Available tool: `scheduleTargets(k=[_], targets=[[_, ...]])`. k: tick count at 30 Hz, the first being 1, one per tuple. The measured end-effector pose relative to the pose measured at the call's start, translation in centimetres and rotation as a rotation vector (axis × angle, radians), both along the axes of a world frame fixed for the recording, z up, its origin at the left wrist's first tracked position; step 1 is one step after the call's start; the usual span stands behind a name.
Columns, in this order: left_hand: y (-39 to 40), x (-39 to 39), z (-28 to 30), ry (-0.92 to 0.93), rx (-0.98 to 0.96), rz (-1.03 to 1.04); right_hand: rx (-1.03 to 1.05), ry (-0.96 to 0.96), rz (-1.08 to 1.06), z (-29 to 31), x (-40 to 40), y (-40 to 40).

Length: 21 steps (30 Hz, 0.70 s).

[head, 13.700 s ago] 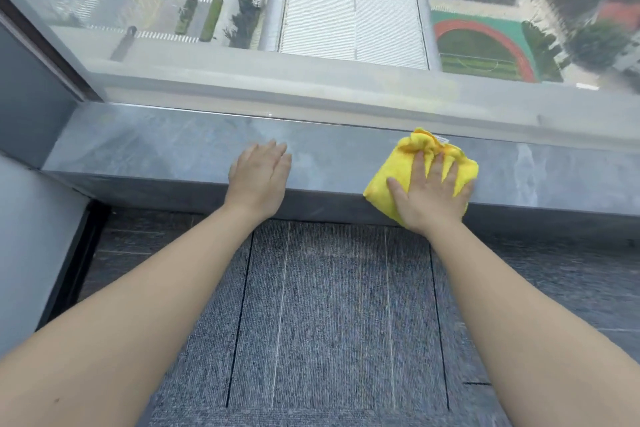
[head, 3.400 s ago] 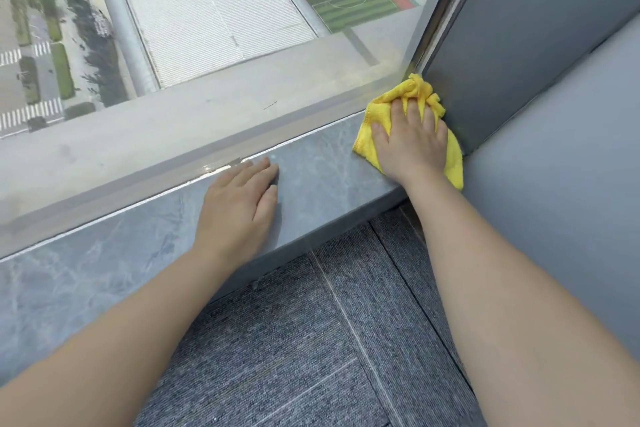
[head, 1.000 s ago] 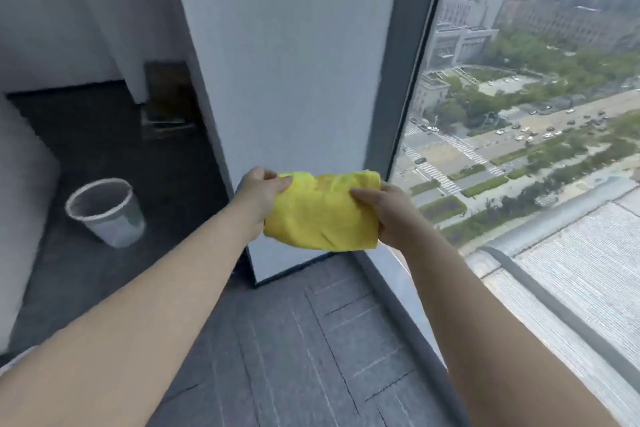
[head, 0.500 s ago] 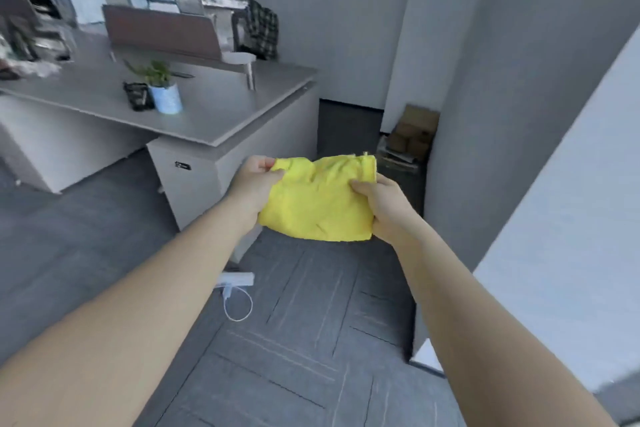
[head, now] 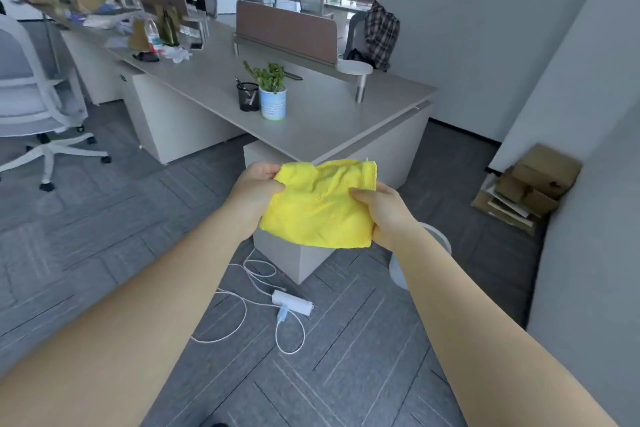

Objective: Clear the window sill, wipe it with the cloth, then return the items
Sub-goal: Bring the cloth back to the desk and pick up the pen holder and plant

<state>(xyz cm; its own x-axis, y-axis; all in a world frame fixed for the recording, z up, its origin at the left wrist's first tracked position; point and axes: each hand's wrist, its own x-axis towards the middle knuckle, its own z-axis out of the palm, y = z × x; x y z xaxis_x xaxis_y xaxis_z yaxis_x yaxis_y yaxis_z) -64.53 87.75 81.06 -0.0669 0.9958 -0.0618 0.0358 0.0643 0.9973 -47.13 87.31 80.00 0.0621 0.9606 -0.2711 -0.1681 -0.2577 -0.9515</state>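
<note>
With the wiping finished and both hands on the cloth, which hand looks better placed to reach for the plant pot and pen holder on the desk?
Probably the left hand: the plant pot and pen holder stand up-left of the yellow cloth, nearer that side. The right hand could keep the cloth.

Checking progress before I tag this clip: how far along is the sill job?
Wiping looks finished: the person faces the office, no sill in view. In hand: the yellow cloth, pinched by the left hand and right hand. Left: returning items, probably the potted plant and pen holder on the desk, though nothing shows they came from the sill.
</note>
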Motion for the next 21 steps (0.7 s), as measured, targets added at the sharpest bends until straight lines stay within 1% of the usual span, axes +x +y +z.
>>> scheduleTargets(k=[5,12,16,21], targets=[[11.9,-4.2,-1.8,0.011,-0.038,-0.076,-0.026,0.03,-0.027,-1.9,-4.0,10.5],[28.5,-9.5,-4.0,0.116,-0.109,-0.217,-0.115,0.051,-0.117,-4.1,-9.5,25.0],[35.6,-9.9,-5.8,0.166,-0.138,-0.266,-0.16,0.049,-0.2,-5.6,-10.7,30.9],[43.4,-8.3,-8.2,0.279,-0.139,-0.332,-0.218,0.056,-0.29,-8.4,-10.3,37.3]])
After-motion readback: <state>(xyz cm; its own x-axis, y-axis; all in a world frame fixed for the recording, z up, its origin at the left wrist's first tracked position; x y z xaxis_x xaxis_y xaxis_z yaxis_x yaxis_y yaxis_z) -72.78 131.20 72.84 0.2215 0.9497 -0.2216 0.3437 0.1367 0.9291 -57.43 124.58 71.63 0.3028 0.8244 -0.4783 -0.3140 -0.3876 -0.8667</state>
